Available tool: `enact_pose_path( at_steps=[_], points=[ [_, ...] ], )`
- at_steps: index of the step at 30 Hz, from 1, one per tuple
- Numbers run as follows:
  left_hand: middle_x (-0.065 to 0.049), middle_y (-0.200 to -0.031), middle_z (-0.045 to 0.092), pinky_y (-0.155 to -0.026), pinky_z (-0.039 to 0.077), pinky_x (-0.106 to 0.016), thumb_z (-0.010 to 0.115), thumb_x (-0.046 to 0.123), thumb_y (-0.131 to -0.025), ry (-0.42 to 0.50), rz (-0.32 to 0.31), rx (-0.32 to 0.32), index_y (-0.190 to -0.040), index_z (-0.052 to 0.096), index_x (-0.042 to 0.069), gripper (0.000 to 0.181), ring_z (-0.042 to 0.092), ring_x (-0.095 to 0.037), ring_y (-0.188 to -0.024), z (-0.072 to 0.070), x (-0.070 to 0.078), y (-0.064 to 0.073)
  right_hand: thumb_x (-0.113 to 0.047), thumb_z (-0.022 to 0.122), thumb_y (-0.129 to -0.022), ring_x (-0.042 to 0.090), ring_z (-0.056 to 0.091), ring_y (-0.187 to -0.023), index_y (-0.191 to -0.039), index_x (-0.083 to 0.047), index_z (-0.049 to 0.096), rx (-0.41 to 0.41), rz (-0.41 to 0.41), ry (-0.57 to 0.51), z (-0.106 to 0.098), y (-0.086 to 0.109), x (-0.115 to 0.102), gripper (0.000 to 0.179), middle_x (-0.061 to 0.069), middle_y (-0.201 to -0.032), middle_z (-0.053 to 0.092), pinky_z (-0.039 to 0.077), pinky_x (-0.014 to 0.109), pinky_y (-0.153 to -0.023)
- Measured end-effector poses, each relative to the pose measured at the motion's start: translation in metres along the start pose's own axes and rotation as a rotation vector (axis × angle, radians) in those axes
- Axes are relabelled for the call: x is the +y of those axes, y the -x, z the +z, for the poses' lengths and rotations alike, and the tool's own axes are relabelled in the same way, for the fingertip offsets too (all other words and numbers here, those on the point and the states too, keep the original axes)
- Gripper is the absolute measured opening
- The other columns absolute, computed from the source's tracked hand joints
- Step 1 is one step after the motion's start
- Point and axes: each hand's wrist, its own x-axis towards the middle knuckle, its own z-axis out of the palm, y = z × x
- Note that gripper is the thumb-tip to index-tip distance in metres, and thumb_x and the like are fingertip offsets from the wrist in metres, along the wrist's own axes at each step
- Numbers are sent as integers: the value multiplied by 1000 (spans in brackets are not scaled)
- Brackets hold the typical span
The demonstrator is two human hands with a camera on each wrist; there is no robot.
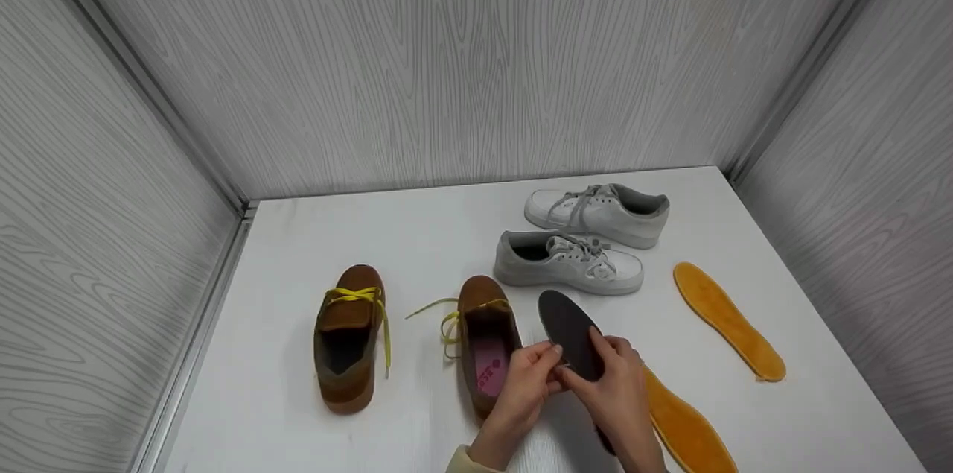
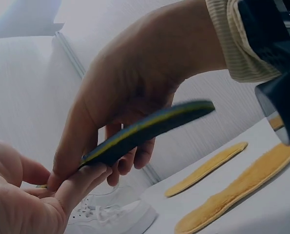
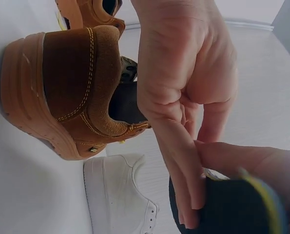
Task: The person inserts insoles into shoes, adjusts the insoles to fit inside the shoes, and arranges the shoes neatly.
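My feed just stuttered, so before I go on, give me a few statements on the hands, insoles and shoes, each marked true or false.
1. The right hand holds the dark insole. True.
2. The left hand is well away from that insole. False: the left hand is right at its edge, beside the right hand.
3. The left brown shoe and the right brown shoe both have yellow laces. True.
4. Both white shoes point the same way. False: in the head view, the nearer white shoe points right, the farther white shoe left.
5. Just one orange insole is in view. False: there are two, a farther orange insole and a nearer orange insole.
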Motion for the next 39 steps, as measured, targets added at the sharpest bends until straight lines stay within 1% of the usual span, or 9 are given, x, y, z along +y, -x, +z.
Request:
enact_pose_path(
  at_steps=[6, 10, 15, 18, 21, 24, 28, 32, 39],
  points=[
    [-9, -76, 65, -67, 57, -31, 50, 1, -100, -13, -1, 5, -76, 56, 2, 25, 67, -15, -73, -1, 6, 5, -19, 87, -73, 38, 57, -98, -122, 6, 67, 84, -83, -37, 4, 2, -1, 58, 21, -114, 57, 46, 50, -84],
    [-9, -78, 64, -69, 57, -32, 52, 0, -99, 6, 31, 15, -78, 57, 0, 22, 67, -15, -75, -3, 11, 6, -17, 87, -73, 36, 58, -95, -116, 3, 72, 130, -121, -50, 6, 4, -6, 50, 19, -109, 58, 47, 49, -81],
    [-7, -76, 61, -68, 57, -30, 53, 1, -98, -2, 94, 88, -79, 55, 1, 18, 66, -15, -73, -7, 21, 8, -18, 88, -72, 23, 55, -81, -108, -2, 77, 153, -158, -98, 7, 6, -13, 41, 16, -111, 60, 48, 39, -71],
    [-13, -85, 68, -72, 58, -33, 54, 2, -98, -51, 148, 135, -89, 61, -6, 14, 71, -22, -84, -12, 27, 9, -18, 89, -72, 16, 51, -76, -104, -5, 79, 158, -184, -132, 7, 6, -18, 36, 14, -110, 61, 47, 33, -66],
    [-20, -101, 70, -78, 57, -35, 55, 4, -98, -109, 197, 168, -108, 65, -12, 21, 70, -27, -96, -18, 35, 9, -18, 88, -73, 16, 51, -77, -100, -7, 80, 171, -213, -146, 7, 6, -22, 31, 12, -106, 60, 47, 33, -65],
    [-18, -108, 70, -79, 57, -33, 59, 7, -97, -180, 221, 214, -119, 64, -11, 29, 69, -24, -98, -25, 41, 6, -19, 88, -73, 18, 54, -81, -98, -9, 80, 183, -236, -150, 8, 7, -26, 29, 9, -101, 56, 50, 34, -67],
    [-17, -108, 71, -76, 57, -30, 60, 7, -96, -224, 250, 238, -120, 65, -9, 29, 69, -21, -95, -35, 48, 2, -20, 89, -72, 17, 54, -83, -102, -7, 79, 168, -254, -160, 11, 9, -31, 34, 4, -96, 51, 50, 32, -68],
    [-21, -104, 72, -75, 57, -30, 59, 2, -95, -225, 300, 228, -118, 66, -10, 26, 71, -25, -94, -43, 53, 0, -21, 88, -72, 12, 46, -77, -109, -5, 77, 117, -261, -148, 16, 12, -37, 42, -1, -90, 44, 43, 26, -64],
    [-19, -104, 72, -80, 53, -24, 63, -2, -91, -366, 355, 267, -113, 69, -9, 24, 69, -25, -98, -54, 58, 1, -21, 84, -72, 7, 36, -67, -109, -2, 76, 40, -276, -148, 23, 14, -45, 42, -5, -81, 34, 35, 22, -57]
  ],
)
